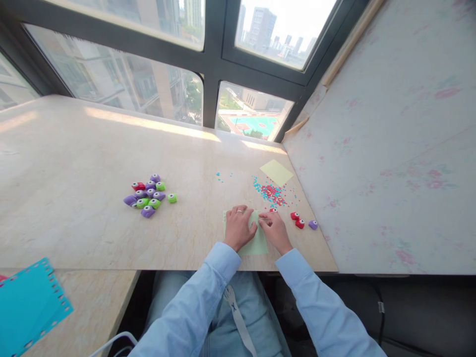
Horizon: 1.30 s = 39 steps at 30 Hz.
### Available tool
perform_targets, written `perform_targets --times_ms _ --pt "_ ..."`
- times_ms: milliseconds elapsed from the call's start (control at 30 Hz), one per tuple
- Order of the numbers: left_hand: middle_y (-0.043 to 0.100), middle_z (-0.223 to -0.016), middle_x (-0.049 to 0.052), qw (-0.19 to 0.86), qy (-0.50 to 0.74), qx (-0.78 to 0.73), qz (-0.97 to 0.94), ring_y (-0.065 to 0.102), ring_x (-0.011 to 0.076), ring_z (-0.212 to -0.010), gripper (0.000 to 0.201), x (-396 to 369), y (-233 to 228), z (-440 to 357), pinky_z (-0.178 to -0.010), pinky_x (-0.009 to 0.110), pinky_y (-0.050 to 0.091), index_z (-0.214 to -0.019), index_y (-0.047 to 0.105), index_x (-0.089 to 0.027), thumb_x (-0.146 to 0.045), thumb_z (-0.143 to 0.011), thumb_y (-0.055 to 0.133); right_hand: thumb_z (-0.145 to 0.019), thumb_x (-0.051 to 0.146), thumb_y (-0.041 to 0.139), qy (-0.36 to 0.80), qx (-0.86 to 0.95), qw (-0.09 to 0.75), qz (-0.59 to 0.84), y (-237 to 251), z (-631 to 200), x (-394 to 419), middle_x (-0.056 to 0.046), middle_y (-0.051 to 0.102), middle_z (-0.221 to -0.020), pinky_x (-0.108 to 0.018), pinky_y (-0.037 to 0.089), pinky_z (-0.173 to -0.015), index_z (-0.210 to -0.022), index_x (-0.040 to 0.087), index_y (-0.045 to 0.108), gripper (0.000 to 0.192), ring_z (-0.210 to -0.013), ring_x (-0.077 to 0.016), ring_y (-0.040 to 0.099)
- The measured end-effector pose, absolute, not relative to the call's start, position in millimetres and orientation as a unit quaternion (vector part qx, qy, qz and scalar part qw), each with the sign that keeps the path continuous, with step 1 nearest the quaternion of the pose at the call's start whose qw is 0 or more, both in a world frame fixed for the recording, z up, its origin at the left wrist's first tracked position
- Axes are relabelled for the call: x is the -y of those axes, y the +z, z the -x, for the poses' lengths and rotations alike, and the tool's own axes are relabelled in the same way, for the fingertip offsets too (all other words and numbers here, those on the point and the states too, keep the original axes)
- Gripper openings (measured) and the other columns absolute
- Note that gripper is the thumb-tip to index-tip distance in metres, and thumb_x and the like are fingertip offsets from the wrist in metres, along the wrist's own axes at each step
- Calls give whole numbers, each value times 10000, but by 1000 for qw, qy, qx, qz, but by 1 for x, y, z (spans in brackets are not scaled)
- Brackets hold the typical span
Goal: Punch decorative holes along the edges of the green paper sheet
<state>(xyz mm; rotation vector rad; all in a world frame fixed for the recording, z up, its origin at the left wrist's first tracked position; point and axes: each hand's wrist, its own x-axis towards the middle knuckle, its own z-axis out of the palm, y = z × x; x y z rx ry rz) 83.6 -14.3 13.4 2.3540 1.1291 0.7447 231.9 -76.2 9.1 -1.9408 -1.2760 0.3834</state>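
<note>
A pale green sheet of paper (pixel 257 245) lies near the front edge of the table, with small notches along its far left edge. My left hand (pixel 239 229) rests on the sheet, fingers stretched over it, a ring on one finger. At the sheet's upper right edge, the fingertips of my right hand (pixel 275 231) are pinched together on the paper; anything smaller between them is hidden. Just beyond that hand sits a red mini craft punch (pixel 273 210), partly covered. Two more red punches (pixel 297 220) and a purple punch (pixel 313 225) lie to its right.
Red and blue paper confetti (pixel 273 195) is scattered beyond my hands, beside a pale yellow sheet (pixel 276 172). Several purple, green and red punches (pixel 150 193) cluster at left. Blue sheets with punched edges (pixel 31 307) lie lower left. A papered wall (pixel 390 148) bounds the right.
</note>
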Motion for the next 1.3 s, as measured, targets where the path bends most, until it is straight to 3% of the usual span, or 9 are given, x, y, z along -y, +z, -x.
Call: perform_targets --times_ms 267,500,867,1100,1300 --pt "640 -1219 112 211 279 -402 -846 528 305 -1177 271 14 10 -84 -919 477 408 -1075 681 -214 -279 -813 659 -786 310 573 153 514 396 745 8 -232 76 -108 652 -1057 -383 544 -758 -944 182 718 250 -749 -191 615" --pt "661 -1161 113 232 326 -399 -825 560 300 -1125 228 14 7 -85 -907 466 433 -1018 691 -189 -199 -793 656 -821 313 538 135 502 416 746 2 -231 80 -101 693 -1043 -374 536 -739 -1131 161 664 367 -691 -177 600" --pt "697 -878 61 195 482 -291 -803 602 210 -868 206 21 13 -82 -780 368 495 -849 677 -183 -24 -785 563 -861 284 473 66 522 441 727 -7 -231 82 -123 679 -1070 -398 528 -795 -1119 158 649 337 -847 -222 630" --pt "697 -873 64 201 457 -225 -837 591 200 -854 229 26 51 -74 -763 347 509 -880 684 -189 -29 -811 535 -843 268 481 56 529 453 715 -9 -233 83 -124 681 -1081 -412 517 -879 -1084 161 661 319 -981 -244 626" --pt "704 -860 50 249 395 -285 -837 625 191 -854 245 24 42 -14 -772 333 518 -873 684 -203 -30 -819 519 -806 283 480 51 470 474 742 -16 -240 79 -163 688 -1127 -426 516 -881 -1139 116 672 419 -951 -260 639"
